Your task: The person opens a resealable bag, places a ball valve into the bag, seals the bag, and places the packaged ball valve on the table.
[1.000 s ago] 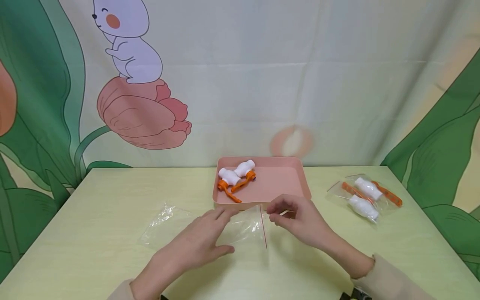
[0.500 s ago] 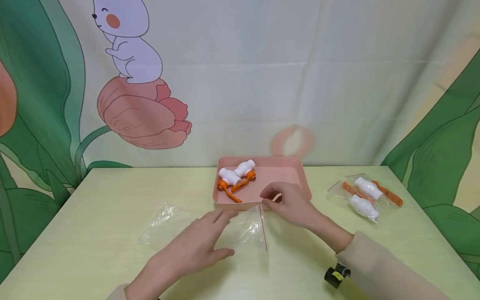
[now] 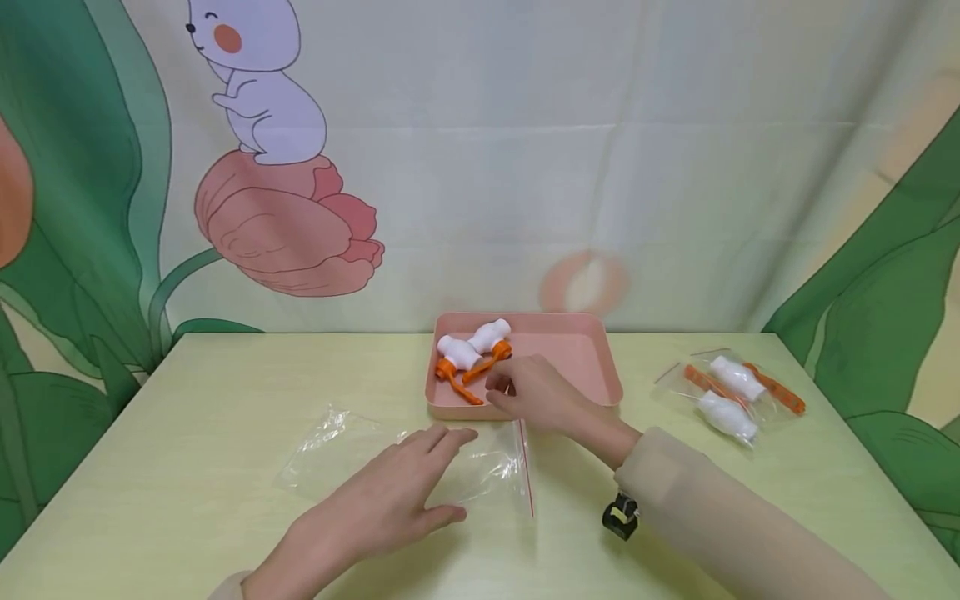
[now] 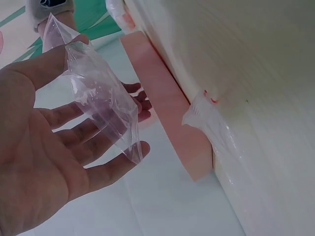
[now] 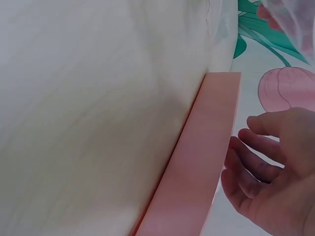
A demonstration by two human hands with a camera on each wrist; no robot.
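My left hand [image 3: 382,492] has its thumb and fingers spread wide. A clear zip bag [image 4: 106,98] stretches across from the thumb to a fingertip in the left wrist view; its red seal line stands right of the hand in the head view. My right hand [image 3: 536,392] is over the front edge of the pink tray [image 3: 570,342], fingers loosely bent with nothing between them. Just left of its fingertips lie two white plastic valves with orange handles, one nearer [image 3: 459,354] and one behind [image 3: 490,336], at the tray's left end.
Another clear bag [image 3: 326,450] lies flat on the pale table [image 3: 187,467], left of and partly under my left hand. On the right are two bagged sets of a white valve body [image 3: 727,417] and orange handle [image 3: 780,392]. A printed curtain [image 3: 480,167] hangs behind.
My right hand has moved left from beside the bag's seal, over the tray edge toward the valves. My left hand stays almost in place with the bag.
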